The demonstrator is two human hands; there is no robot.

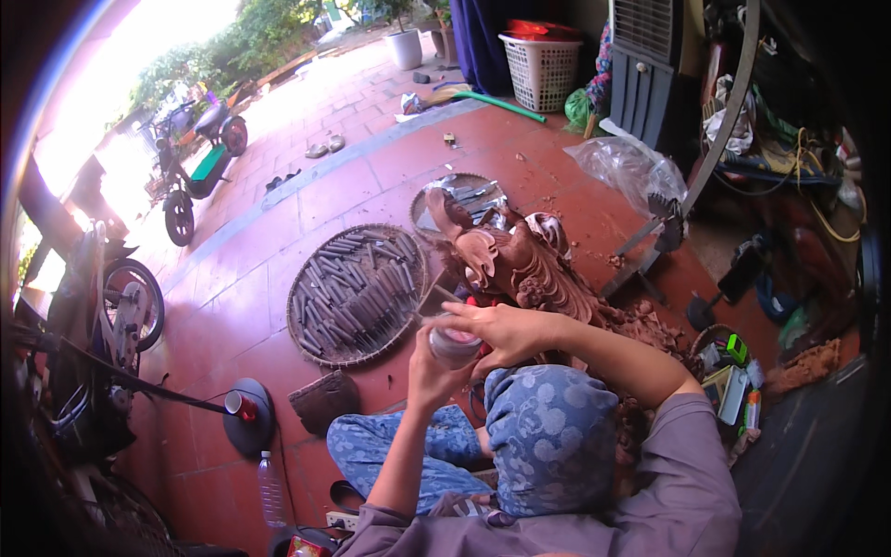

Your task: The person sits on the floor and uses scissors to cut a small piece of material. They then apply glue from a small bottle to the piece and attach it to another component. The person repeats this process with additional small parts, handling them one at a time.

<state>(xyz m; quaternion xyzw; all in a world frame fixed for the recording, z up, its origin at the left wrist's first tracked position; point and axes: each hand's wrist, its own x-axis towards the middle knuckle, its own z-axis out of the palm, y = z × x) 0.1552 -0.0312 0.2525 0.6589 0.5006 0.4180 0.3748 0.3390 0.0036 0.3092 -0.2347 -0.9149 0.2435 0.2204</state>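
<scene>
My left hand (428, 373) is wrapped round a small clear jar (453, 347) with something pinkish at its top. From the other side my right hand (509, 332) grips the same jar, its fingers stretched over the upper edge and the thumb lower down. The jar is held above my bent knee, in patterned blue trousers (399, 446). Just beyond my hands lies a reddish-brown carved wooden figure (520, 260) with flowing folds. Left of it, a round woven tray (299, 345) holds many chisel-like tools in rows.
A smaller tray (422, 221) with metal tools sits behind the first. A dark wooden block (325, 401), a round stand base (249, 432) with a red cup (240, 406), and a plastic bottle (270, 492) are at left. A basket of small items (733, 385) stands at right.
</scene>
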